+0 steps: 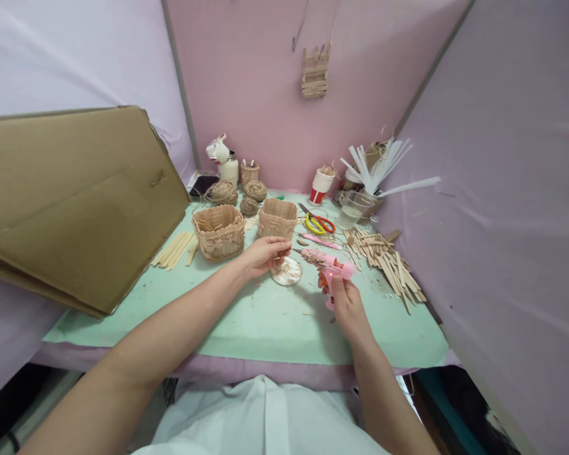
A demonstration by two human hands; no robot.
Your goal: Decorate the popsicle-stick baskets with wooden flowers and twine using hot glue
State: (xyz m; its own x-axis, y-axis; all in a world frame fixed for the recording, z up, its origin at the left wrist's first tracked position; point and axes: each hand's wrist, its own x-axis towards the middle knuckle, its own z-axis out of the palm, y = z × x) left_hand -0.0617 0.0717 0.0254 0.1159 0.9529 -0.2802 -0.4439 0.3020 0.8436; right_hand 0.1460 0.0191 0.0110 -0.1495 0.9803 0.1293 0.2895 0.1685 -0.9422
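My right hand (345, 302) is wrapped round the handle of a pink glue gun (329, 265), whose nozzle points left. Close to the nozzle tip, my left hand (269, 254) has its fingers pinched together; whatever is between them is too small to make out. Below the left fingers lies a round white dish (287, 272) with bits of wood or dried glue on it. Just behind the left hand stands a woven wooden basket (277, 219). A second basket (219, 234), left of it, holds some wooden pieces.
Craft sticks lie in a loose pile (391, 262) at right and a neat row (174, 249) at left. Scissors (317, 221), twine balls (222, 191), a plastic cup (353, 208) and white glue sticks (379, 167) stand or lie at the back. A large cardboard sheet (76, 202) leans at left.
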